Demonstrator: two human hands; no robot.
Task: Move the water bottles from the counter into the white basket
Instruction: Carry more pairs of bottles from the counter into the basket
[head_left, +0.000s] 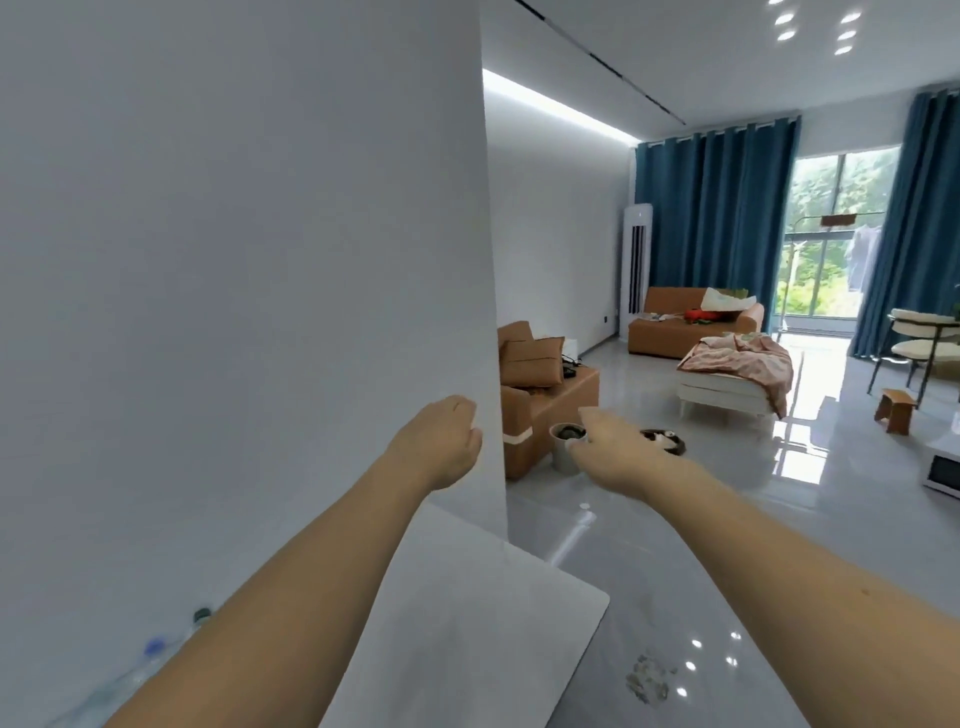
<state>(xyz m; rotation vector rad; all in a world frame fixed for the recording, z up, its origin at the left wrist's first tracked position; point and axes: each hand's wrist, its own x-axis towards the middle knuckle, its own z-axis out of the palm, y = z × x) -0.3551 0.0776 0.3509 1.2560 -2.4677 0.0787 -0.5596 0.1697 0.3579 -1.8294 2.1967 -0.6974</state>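
Note:
Both my arms stretch forward at chest height. My left hand (441, 441) is curled loosely in front of the white wall's corner and holds nothing. My right hand (615, 441) is out over the floor with fingers pointing left, slightly apart and empty. Clear water bottles lie at the bottom left on the white counter (467, 597), mostly hidden behind my left forearm: one with a blue cap (154, 647) and one with a dark cap (201, 614). No white basket is in view.
A white wall (234, 260) fills the left half. Beyond it is a glossy grey floor with a brown sofa (545, 405), a small white pot (566, 447), a low bed with a pink blanket (737, 364), a wooden stool (894, 410) and blue curtains.

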